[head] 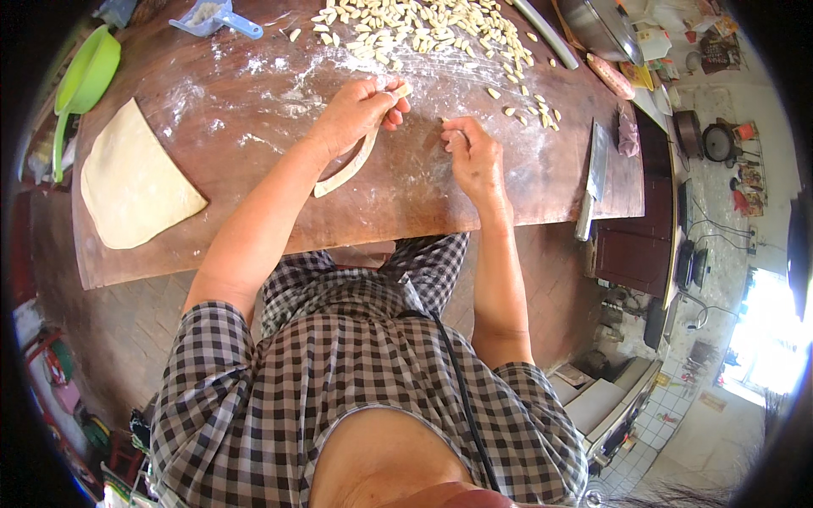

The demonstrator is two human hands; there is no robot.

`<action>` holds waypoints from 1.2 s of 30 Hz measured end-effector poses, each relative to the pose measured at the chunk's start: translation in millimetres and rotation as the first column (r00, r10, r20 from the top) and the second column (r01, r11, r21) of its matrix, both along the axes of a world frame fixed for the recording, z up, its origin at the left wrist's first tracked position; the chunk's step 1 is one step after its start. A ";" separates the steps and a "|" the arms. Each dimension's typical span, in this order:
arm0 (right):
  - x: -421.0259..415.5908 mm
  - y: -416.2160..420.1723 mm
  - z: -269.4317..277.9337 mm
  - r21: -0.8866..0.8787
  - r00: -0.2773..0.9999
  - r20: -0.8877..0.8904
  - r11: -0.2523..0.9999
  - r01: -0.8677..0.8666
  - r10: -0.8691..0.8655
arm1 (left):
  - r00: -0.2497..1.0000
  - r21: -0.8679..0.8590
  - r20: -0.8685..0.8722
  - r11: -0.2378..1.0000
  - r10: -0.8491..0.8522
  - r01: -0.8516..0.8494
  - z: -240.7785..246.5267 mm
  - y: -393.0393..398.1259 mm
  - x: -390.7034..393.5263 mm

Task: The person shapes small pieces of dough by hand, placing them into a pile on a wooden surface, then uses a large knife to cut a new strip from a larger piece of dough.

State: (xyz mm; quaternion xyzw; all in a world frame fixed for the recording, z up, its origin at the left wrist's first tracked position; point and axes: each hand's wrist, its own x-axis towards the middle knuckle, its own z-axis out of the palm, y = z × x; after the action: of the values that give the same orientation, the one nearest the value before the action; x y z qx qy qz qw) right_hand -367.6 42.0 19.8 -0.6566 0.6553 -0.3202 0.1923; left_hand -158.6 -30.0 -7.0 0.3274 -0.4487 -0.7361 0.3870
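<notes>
My left hand (368, 111) grips a long strip of dough (349, 170) near its upper end, which pokes out between thumb and fingers. The strip's lower part curves down onto the floured wooden table (254, 184). To the right, my right hand (471, 152) is held above the table with its fingers curled and a tiny pale bit, probably dough, at the thumb and fingertip. Many small dough pieces (432, 28) are spread beyond my hands, with several more scattered (540, 111) at the right. A flat sheet of dough (136, 184) lies on the left.
A cleaver (596, 168) lies at the table's right side, its handle over the front edge. A blue scoop (216, 18) holds white powder at the back left. A green ladle-like basin (89, 73) is at the left edge. A grey rod (546, 32) and metal bowl (600, 32) are back right.
</notes>
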 end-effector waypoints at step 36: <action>25.7 -13.4 -16.2 -0.154 0.968 -0.223 0.977 -0.150 0.113 | 0.986 0.049 -0.036 0.985 0.165 -0.163 3.4 -2.7 3.1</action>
State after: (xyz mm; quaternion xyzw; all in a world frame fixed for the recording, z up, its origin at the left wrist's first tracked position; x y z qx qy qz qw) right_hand -342.0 28.6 3.6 -0.7432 0.5972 -0.2893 0.0854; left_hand -155.6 -32.7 -3.6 0.3571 -0.3955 -0.7182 0.4475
